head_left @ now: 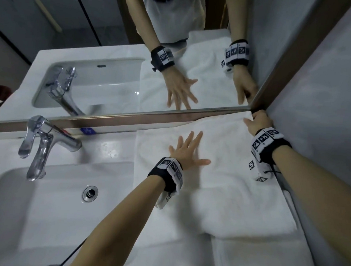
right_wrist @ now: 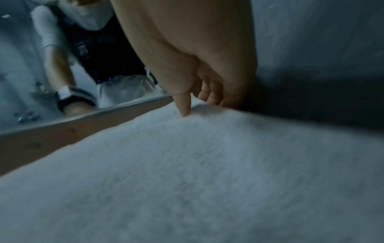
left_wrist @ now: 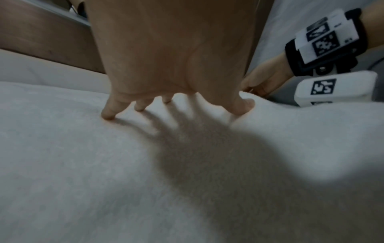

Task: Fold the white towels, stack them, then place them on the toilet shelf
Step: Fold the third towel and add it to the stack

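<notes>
A white towel (head_left: pixel 224 190) lies spread on the counter right of the sink, reaching back to the mirror frame. My left hand (head_left: pixel 188 150) presses flat on its middle with the fingers spread straight (left_wrist: pixel 108 113). My right hand (head_left: pixel 256 119) grips the towel's far right corner in the angle between mirror and wall, thumb on top and fingers curled under the edge (right_wrist: pixel 207 97). The towel (left_wrist: pixel 145 180) fills both wrist views (right_wrist: pixel 207 180). More white towel (head_left: pixel 261 261) lies below it at the near right.
A white sink (head_left: pixel 47 207) with a chrome faucet (head_left: pixel 43 142) takes the left of the counter. The mirror (head_left: pixel 112 66) with its brown frame runs along the back. A grey wall (head_left: pixel 328 102) closes the right side.
</notes>
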`<state>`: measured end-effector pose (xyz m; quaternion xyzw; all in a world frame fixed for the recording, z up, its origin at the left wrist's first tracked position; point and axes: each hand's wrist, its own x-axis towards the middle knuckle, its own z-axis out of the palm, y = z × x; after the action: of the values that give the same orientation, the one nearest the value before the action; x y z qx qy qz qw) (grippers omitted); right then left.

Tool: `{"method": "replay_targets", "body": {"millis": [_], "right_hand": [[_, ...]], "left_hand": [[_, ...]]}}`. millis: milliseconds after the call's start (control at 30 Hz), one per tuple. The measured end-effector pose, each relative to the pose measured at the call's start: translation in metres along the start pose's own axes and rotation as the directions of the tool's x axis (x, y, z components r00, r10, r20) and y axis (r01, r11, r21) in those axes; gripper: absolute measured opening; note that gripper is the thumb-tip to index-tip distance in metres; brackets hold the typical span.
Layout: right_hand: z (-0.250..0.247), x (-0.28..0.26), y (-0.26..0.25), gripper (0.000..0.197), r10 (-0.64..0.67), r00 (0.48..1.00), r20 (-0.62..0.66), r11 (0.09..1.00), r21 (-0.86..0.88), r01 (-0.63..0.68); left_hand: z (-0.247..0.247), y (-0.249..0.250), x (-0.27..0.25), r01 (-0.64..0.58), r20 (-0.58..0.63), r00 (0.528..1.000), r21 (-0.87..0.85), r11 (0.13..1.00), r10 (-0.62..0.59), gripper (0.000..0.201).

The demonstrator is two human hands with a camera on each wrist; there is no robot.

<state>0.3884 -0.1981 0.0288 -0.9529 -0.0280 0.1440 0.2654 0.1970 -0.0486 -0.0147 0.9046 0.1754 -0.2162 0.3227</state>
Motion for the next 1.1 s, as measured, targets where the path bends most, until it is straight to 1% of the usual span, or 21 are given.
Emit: {"method": "replay_targets", "body": {"millis": [100,133,200,267,367,433,500,533,567,600,667,733,800,833,867,900,933,1000,1033,1067,1100], "right_hand": [[-0.006,-0.009,0.002,0.056,0.033,0.999,0.023,0.998,-0.058,-0.031],[-0.008,-0.013,0.005,0.058,0.033,0.998,0.05,0.997,-0.067,-0.03],[-0.013,-0.024,0.015,0.054,0.015,0.992,0.128,0.997,-0.08,-0.005],[-0.016,-0.038,0.027,0.051,0.0,0.98,0.2,0.997,-0.075,0.015],[-0.023,-0.063,0.045,0.058,-0.012,0.97,0.242,0.998,-0.049,0.025],[-0.029,-0.08,0.057,0.057,-0.019,0.961,0.275,0.998,-0.046,0.033],[-0.034,-0.097,0.069,0.05,-0.023,0.953,0.303,0.999,-0.028,0.033],[-0.037,-0.107,0.074,0.047,-0.025,0.951,0.309,0.999,-0.02,0.033],[-0.039,-0.118,0.08,0.045,-0.03,0.951,0.308,0.999,-0.013,0.036],[-0.04,-0.129,0.086,0.045,-0.036,0.953,0.302,0.999,-0.005,0.039],[-0.041,-0.151,0.097,0.048,-0.051,0.961,0.271,0.999,0.001,0.053],[-0.042,-0.17,0.107,0.054,-0.087,0.975,0.204,0.996,-0.001,0.089],[-0.041,-0.187,0.115,0.056,-0.121,0.986,0.117,0.993,-0.001,0.122],[-0.04,-0.194,0.12,0.055,-0.14,0.988,0.071,0.99,-0.026,0.142],[-0.04,-0.201,0.124,0.054,-0.156,0.987,0.029,0.986,-0.056,0.158],[-0.039,-0.207,0.128,0.053,-0.165,0.986,-0.004,0.984,-0.073,0.164],[-0.038,-0.212,0.132,0.053,-0.161,0.987,-0.022,0.985,-0.068,0.159],[-0.038,-0.221,0.137,0.054,-0.128,0.992,-0.016,0.992,-0.012,0.127],[-0.039,-0.225,0.139,0.054,-0.104,0.995,-0.006,0.994,0.022,0.104],[-0.04,-0.227,0.14,0.054,-0.081,0.997,0.008,0.995,0.051,0.08],[-0.042,-0.229,0.141,0.054,-0.068,0.997,0.026,0.995,0.068,0.066]], "left_hand": [[0.0,-0.001,-0.005,0.015,-0.042,0.999,0.003,1.0,-0.015,0.097],[0.001,-0.005,-0.009,0.012,-0.069,0.998,0.004,1.0,-0.012,0.096],[0.004,-0.017,-0.022,0.023,-0.115,0.993,0.015,1.0,-0.021,0.094],[0.007,-0.033,-0.04,0.063,-0.128,0.99,0.024,0.998,-0.06,0.09],[0.015,-0.059,-0.07,0.093,-0.154,0.984,0.047,0.995,-0.085,0.083],[0.023,-0.073,-0.09,0.125,-0.184,0.976,0.035,0.992,-0.117,0.076],[0.034,-0.083,-0.109,0.158,-0.266,0.952,-0.003,0.987,-0.153,0.058],[0.039,-0.086,-0.117,0.167,-0.323,0.931,-0.039,0.985,-0.171,0.048],[0.044,-0.089,-0.124,0.169,-0.375,0.908,-0.083,0.982,-0.188,0.043],[0.049,-0.092,-0.13,0.161,-0.411,0.89,-0.126,0.979,-0.199,0.045],[0.059,-0.097,-0.141,0.133,-0.436,0.871,-0.232,0.963,-0.226,0.059],[0.07,-0.102,-0.153,0.144,-0.403,0.857,-0.411,0.9,-0.321,0.069],[0.079,-0.108,-0.165,0.2,-0.298,0.841,-0.605,0.771,-0.452,0.07],[0.083,-0.111,-0.17,0.244,-0.241,0.831,-0.652,0.718,-0.502,0.064],[0.088,-0.115,-0.175,0.288,-0.193,0.826,-0.663,0.691,-0.53,0.054],[0.09,-0.117,-0.181,0.324,-0.161,0.828,-0.645,0.692,-0.537,0.041],[0.093,-0.12,-0.186,0.343,-0.138,0.837,-0.622,0.704,-0.53,0.036],[0.099,-0.125,-0.196,0.372,-0.094,0.848,-0.597,0.711,-0.522,0.042],[0.101,-0.126,-0.201,0.365,-0.086,0.853,-0.607,0.706,-0.515,0.042],[0.101,-0.127,-0.205,0.35,-0.086,0.853,-0.637,0.687,-0.514,0.037],[0.101,-0.125,-0.209,0.326,-0.082,0.85,-0.695,0.641,-0.521,0.03]]}}
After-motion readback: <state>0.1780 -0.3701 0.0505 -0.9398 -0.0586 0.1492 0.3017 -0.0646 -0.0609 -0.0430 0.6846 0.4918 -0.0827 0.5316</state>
